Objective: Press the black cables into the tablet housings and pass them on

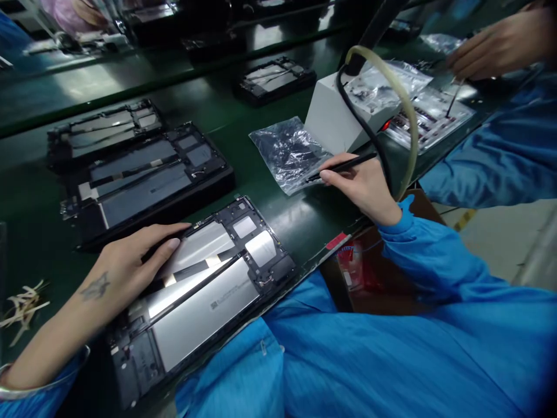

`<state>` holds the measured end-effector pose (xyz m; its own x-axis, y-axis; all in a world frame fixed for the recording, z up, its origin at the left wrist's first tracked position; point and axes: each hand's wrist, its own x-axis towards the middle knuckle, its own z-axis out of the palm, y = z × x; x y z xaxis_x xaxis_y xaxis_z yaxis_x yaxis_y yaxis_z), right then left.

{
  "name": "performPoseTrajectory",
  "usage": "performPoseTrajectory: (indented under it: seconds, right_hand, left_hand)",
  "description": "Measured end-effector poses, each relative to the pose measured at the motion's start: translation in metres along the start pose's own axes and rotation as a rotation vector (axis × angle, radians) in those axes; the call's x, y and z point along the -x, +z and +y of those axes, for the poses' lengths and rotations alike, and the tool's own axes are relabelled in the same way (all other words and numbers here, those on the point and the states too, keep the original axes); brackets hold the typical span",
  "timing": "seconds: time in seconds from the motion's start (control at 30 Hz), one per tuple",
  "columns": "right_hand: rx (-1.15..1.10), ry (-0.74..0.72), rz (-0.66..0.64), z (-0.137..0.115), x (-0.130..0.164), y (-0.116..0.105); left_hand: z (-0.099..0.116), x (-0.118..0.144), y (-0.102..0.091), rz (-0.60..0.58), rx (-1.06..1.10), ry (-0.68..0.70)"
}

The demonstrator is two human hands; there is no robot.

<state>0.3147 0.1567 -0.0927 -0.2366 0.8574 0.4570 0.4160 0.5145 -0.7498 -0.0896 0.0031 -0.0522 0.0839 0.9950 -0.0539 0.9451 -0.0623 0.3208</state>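
My left hand (pixel 130 261) lies flat on the upper left edge of an opened tablet (pixel 204 290) with silver battery cells, fingers stretched over its frame. My right hand (pixel 361 186) grips a thin black tool (pixel 343 166) like a pen. The tool's tip rests on a clear plastic bag of small parts (pixel 287 148) on the green belt.
Two more opened tablets (pixel 143 174) lie behind mine, another (pixel 274 78) farther back. A white box (pixel 343 113) with a black cable and a yellowish hose (pixel 407 116) stands at the right. A co-worker's hand (pixel 496 43) works over a tray. Paper strips (pixel 21 307) lie at the left.
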Motion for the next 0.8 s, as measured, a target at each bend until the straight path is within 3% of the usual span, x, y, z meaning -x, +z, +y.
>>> performPoseTrajectory:
  seconds: [0.17, 0.37, 0.53, 0.73, 0.8]
  right_hand:
    - [-0.095, 0.023, -0.004, 0.008, 0.002, 0.004]
    - [-0.055, 0.020, -0.043, 0.003, 0.004, 0.006]
    - [-0.074, 0.003, -0.017, 0.007, 0.004, 0.009]
    - [-0.021, 0.008, 0.238, 0.014, 0.005, 0.008]
    - [-0.079, 0.011, 0.244, 0.017, 0.006, 0.005]
  left_hand:
    - [-0.003, -0.001, 0.003, 0.047, 0.022, 0.040]
    - [-0.003, 0.000, 0.005, 0.070, 0.047, 0.045]
    - [0.013, 0.001, -0.001, -0.014, 0.030, -0.063]
    - [0.018, 0.002, -0.005, -0.027, -0.018, -0.060]
    - [0.021, 0.001, -0.009, -0.004, -0.134, 0.008]
